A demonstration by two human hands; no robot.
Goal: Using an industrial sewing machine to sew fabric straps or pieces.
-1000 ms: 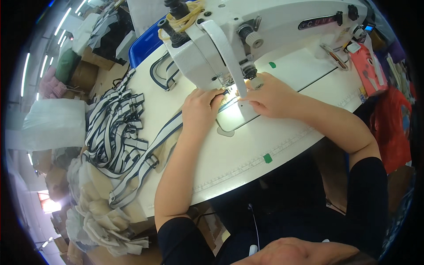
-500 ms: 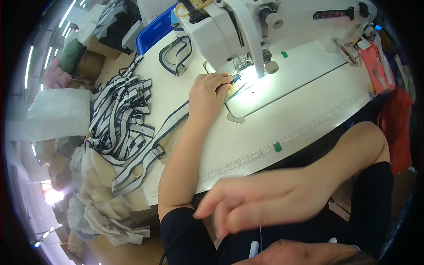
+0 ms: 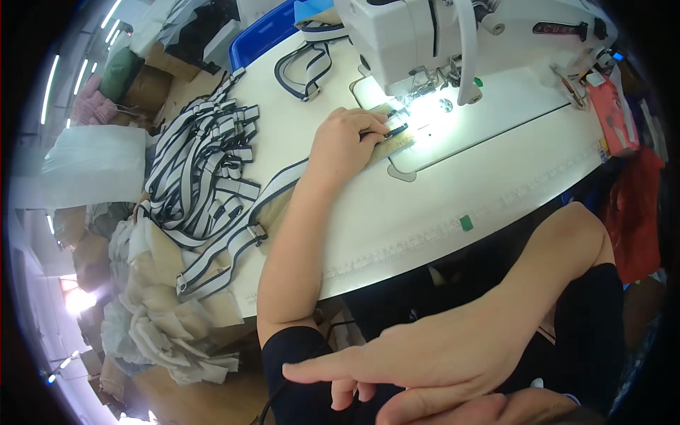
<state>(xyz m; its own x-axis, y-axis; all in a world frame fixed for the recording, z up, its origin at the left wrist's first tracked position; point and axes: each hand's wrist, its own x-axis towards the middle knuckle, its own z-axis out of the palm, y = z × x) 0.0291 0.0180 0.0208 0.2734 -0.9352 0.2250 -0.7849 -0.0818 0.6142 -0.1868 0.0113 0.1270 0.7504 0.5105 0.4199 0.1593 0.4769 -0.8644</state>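
Observation:
My left hand is on the table, its fingers closed on a dark-edged strap end over a beige fabric strip, just left of and below the lit presser foot of a white sewing machine. The long white, navy-striped strap, with a slider, runs from this hand toward the lower left. My right hand is in the lower foreground near my body, index finger stretched out, other fingers partly bent and apart; I see nothing in it.
Piled striped straps and a strap loop lie left on the table. Pale fabric pieces hang at the lower left. A blue bin stands behind, scissors and a pink pouch at the right.
My right hand has left the machine and come down toward my body. My left hand and the strap sit slightly farther from the needle. The whole view has also shifted.

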